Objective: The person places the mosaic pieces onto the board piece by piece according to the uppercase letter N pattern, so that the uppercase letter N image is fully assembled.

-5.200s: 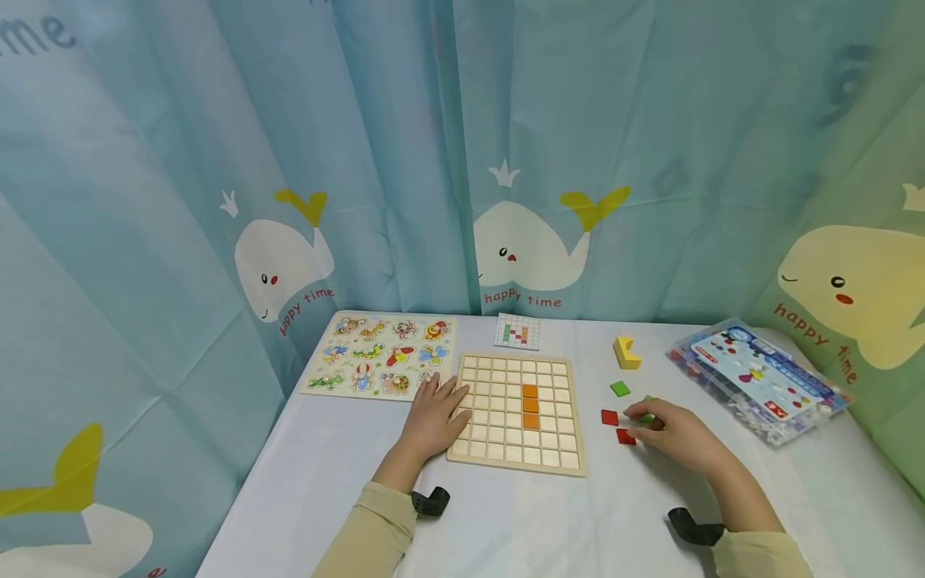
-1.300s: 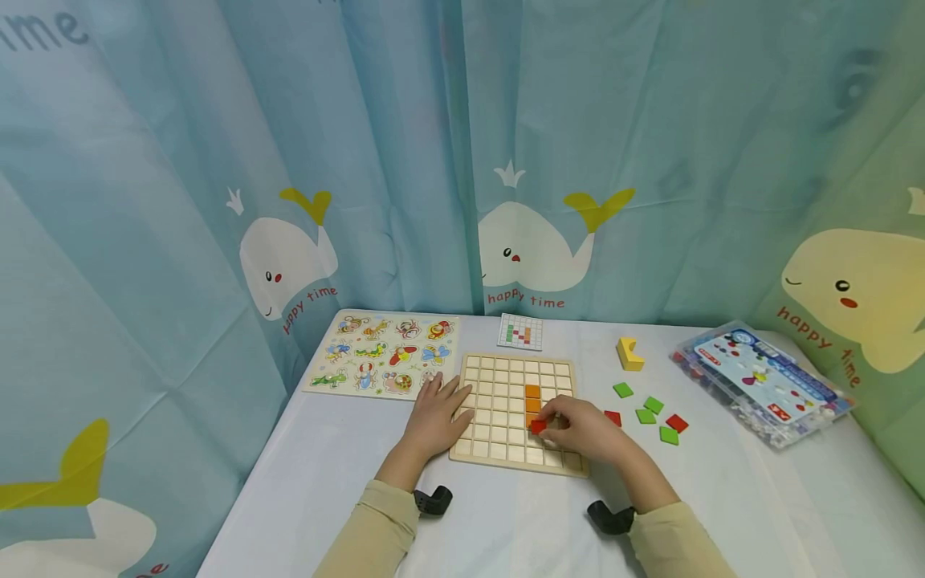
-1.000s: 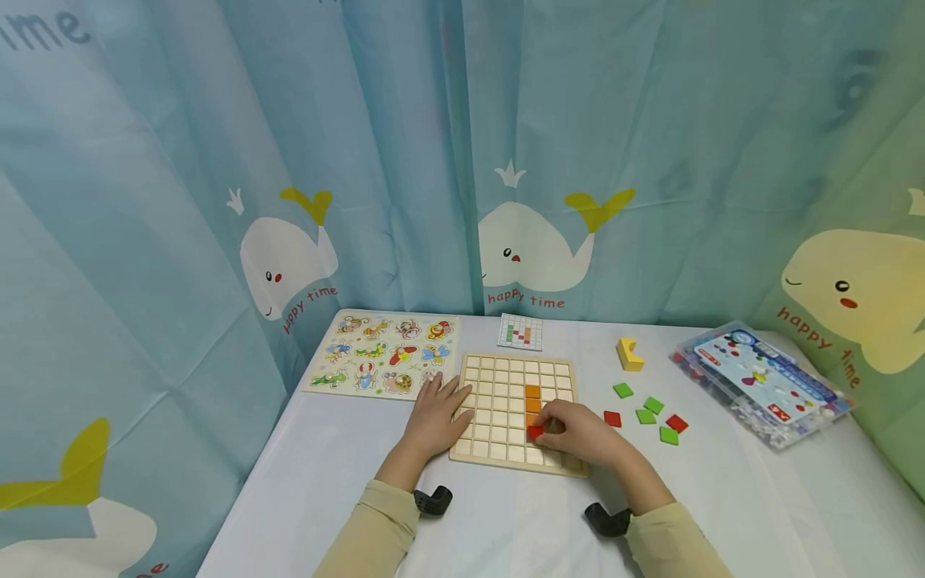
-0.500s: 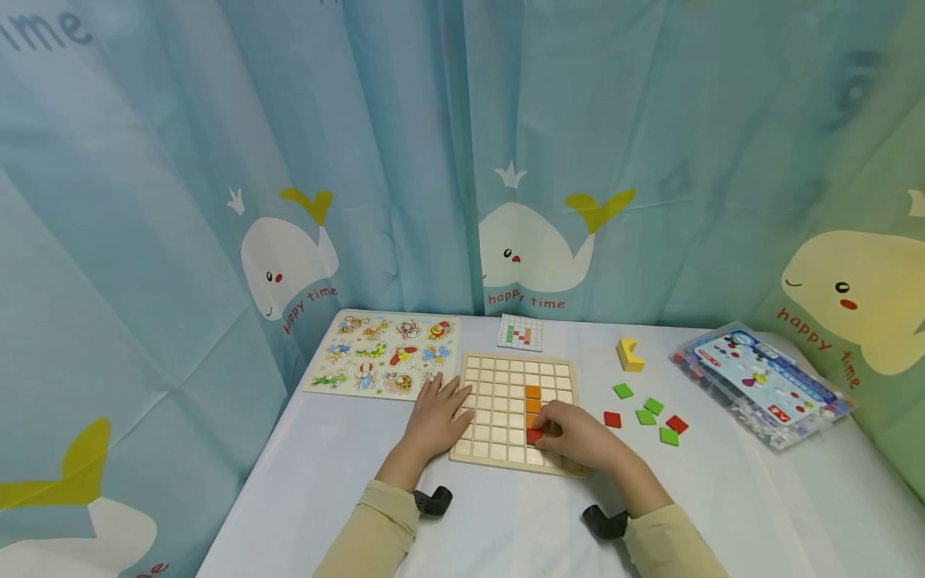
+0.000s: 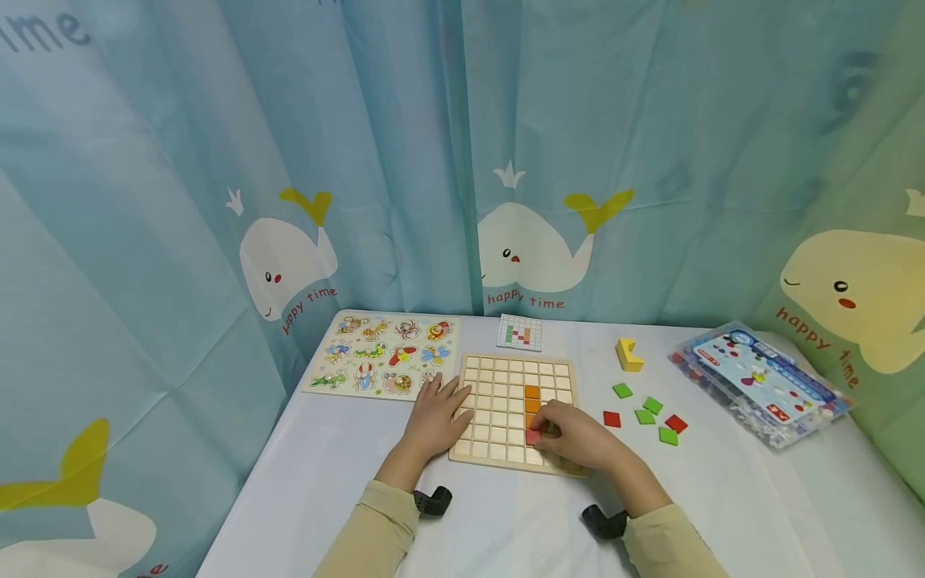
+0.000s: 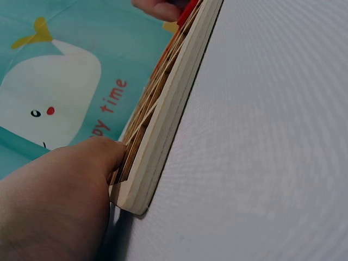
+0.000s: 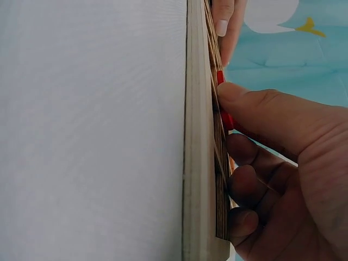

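A wooden grid board (image 5: 516, 463) lies on the table, with a column of orange tiles (image 5: 532, 392) set in its cells. My right hand (image 5: 578, 436) pinches a red square tile (image 5: 532, 437) at the cell just below that column. In the right wrist view the thumb (image 7: 261, 111) lies against the red tile (image 7: 227, 120), which sits partly raised above the cell walls; the other fingers curl over the board's grid. My left hand (image 5: 436, 416) rests with spread fingers on the board's left edge, its thumb at the near left corner in the left wrist view.
Right of the board lie several loose green tiles (image 5: 645, 417) and two red tiles (image 5: 612, 419). A yellow block (image 5: 629, 355) and a clear plastic case (image 5: 762, 384) stand farther right. A pattern card (image 5: 519, 332) and an insect puzzle board (image 5: 383, 353) lie behind and left.
My right hand has come from the loose tiles at the right to the board with a red tile, then lowered it toward the cell below the orange ones. My left hand has stayed put.
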`<move>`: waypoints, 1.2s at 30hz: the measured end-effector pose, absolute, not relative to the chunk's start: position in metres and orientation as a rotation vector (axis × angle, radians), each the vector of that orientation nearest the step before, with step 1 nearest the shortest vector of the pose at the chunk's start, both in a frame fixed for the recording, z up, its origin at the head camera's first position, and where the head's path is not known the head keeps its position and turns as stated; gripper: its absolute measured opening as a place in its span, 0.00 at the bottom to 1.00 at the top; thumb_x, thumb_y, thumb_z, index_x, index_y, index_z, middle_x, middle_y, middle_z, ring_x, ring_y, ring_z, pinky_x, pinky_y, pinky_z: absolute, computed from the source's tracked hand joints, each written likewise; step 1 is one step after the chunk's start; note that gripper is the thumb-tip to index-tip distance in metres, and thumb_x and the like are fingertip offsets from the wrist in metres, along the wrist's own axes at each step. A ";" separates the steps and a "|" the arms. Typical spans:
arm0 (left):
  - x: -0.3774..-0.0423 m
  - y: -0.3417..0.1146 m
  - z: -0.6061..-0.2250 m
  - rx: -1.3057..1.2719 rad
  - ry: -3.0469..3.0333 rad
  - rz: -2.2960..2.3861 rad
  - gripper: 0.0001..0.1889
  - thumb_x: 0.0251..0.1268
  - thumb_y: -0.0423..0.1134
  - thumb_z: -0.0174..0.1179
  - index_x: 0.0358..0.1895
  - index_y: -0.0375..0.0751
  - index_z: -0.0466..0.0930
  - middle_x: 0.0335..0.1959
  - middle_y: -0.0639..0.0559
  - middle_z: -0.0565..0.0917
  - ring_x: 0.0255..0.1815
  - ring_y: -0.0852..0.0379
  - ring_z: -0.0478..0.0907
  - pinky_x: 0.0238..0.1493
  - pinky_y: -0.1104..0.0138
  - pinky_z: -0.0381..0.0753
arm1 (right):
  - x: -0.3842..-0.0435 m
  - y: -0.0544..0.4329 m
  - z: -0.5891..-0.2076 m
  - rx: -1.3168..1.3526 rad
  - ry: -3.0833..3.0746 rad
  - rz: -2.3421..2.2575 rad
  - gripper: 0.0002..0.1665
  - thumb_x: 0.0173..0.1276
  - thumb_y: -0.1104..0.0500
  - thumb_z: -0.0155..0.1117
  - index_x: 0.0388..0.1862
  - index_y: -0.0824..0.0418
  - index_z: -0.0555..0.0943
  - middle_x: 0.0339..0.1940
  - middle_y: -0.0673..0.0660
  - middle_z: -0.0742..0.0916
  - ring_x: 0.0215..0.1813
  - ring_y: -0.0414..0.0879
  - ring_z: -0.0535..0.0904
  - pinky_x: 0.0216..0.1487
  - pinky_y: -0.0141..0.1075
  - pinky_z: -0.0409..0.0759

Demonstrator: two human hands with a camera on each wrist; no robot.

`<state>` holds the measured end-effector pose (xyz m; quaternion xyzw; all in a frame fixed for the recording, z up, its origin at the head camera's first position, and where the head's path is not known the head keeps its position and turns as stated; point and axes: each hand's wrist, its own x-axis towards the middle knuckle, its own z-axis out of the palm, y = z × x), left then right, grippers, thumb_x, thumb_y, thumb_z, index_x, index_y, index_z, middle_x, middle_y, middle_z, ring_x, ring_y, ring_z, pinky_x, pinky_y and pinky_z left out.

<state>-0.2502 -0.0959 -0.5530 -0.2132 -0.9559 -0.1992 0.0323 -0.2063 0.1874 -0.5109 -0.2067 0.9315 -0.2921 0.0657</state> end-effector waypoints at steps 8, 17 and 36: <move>-0.250 -0.096 -0.552 -0.655 -2.948 -0.613 0.28 0.75 0.57 0.48 0.73 0.54 0.68 0.77 0.50 0.64 0.82 0.42 0.46 0.82 0.48 0.41 | -0.206 0.188 -0.512 -0.621 2.813 -0.876 0.11 0.60 0.54 0.75 0.39 0.50 0.81 0.33 0.44 0.79 0.37 0.40 0.73 0.37 0.30 0.74; -0.250 -0.096 -0.552 -0.662 -2.948 -0.618 0.28 0.75 0.57 0.48 0.73 0.54 0.68 0.77 0.50 0.63 0.82 0.42 0.46 0.82 0.47 0.42 | -0.206 0.189 -0.512 -0.599 2.790 -0.901 0.11 0.60 0.51 0.75 0.39 0.48 0.81 0.35 0.44 0.79 0.38 0.40 0.73 0.37 0.29 0.74; -0.251 -0.096 -0.554 -0.645 -2.961 -0.631 0.28 0.75 0.59 0.47 0.74 0.56 0.67 0.78 0.52 0.62 0.83 0.44 0.44 0.82 0.49 0.40 | -0.202 0.205 -0.495 -0.518 2.736 -0.989 0.09 0.68 0.53 0.67 0.46 0.51 0.83 0.39 0.45 0.83 0.40 0.42 0.75 0.38 0.32 0.76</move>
